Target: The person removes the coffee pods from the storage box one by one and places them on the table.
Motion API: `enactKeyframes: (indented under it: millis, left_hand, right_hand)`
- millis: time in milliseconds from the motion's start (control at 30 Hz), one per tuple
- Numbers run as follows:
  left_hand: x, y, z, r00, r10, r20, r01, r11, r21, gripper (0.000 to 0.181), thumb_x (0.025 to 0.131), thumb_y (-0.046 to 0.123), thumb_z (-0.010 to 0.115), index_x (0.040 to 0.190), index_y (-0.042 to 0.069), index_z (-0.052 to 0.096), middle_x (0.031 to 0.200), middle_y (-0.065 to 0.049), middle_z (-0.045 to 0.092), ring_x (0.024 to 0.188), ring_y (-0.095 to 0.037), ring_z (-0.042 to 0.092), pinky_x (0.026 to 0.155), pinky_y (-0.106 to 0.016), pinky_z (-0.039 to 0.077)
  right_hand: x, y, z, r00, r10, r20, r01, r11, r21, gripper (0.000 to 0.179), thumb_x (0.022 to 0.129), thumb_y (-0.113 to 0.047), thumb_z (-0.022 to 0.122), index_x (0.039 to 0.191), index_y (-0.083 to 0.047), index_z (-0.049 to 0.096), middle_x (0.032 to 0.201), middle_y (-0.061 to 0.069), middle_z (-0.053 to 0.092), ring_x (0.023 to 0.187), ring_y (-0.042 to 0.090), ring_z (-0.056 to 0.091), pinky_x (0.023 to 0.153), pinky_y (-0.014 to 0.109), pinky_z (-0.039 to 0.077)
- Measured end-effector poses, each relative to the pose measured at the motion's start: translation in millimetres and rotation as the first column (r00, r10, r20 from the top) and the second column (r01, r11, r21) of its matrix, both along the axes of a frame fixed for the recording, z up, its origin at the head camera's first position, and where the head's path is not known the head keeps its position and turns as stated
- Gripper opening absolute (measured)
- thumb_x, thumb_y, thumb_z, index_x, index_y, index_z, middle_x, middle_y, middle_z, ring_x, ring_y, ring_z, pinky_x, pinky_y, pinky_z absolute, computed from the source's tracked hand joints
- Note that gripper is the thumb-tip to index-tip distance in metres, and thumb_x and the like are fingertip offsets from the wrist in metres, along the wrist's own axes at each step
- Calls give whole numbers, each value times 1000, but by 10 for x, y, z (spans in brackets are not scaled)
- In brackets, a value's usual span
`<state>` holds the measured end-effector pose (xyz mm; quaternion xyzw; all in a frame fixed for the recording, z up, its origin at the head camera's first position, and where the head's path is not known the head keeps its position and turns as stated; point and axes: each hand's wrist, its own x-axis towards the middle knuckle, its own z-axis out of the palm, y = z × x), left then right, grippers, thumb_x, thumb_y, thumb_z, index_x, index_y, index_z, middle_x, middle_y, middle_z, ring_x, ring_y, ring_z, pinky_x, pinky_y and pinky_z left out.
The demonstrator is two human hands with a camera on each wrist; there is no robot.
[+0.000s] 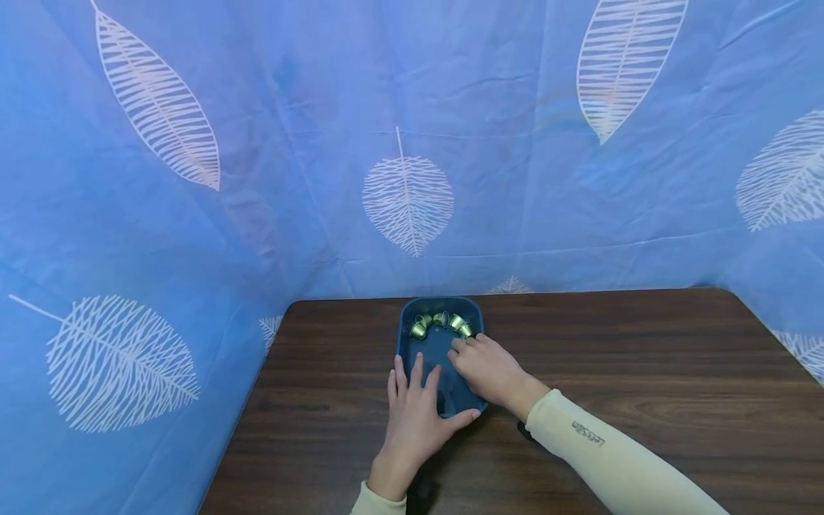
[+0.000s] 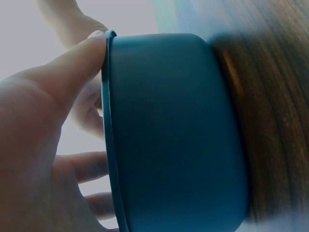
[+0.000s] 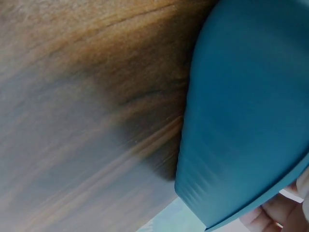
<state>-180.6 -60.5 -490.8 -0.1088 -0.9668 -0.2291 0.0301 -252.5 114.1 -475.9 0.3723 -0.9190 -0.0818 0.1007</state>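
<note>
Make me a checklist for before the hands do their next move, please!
1. Bin standing on the table: ok.
2. Left hand steadying the bin: ok, its thumb touches the rim.
3. Green pails inside the bin: ok for those in sight, grouped at the far end.
4. Right hand near the pails: ok.
5. Pail gripped by the right hand: cannot tell, its fingertips are hidden.
</note>
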Motion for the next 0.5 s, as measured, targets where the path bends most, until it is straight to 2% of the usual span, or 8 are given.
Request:
enactKeyframes:
  millis: [200, 400, 500]
  left_hand:
    - [-20, 6, -1, 1000, -3, -2, 3, 1000, 2, 94, 84, 72, 80, 151, 9, 63, 166, -29, 44, 158, -64, 23, 125, -76, 26]
    - [-26, 2, 0, 1000, 0, 17, 0, 1000, -7, 95, 84, 74, 79, 152, 10, 61, 168, -29, 41, 159, -63, 21, 125, -77, 25]
    - [-24, 0, 2, 1000, 1, 20, -1, 1000, 5, 95, 83, 74, 80, 152, 10, 62, 168, -29, 41, 159, -63, 20, 125, -77, 24]
  right_hand:
    - [36, 60, 24, 1000, 12, 8, -10, 991, -132, 29, 96, -17, 83, 121, -4, 75, 115, 12, 78, 108, 25, 76, 92, 42, 64]
    - [75, 121, 97, 999, 14, 39, -3, 964, -265, 29, 91, -15, 85, 115, -5, 72, 104, 8, 77, 98, 24, 75, 87, 43, 63]
    - [109, 163, 129, 998, -10, 65, 31, 942, -333, 28, 90, -17, 87, 111, -8, 70, 99, 4, 74, 92, 21, 73, 82, 40, 63]
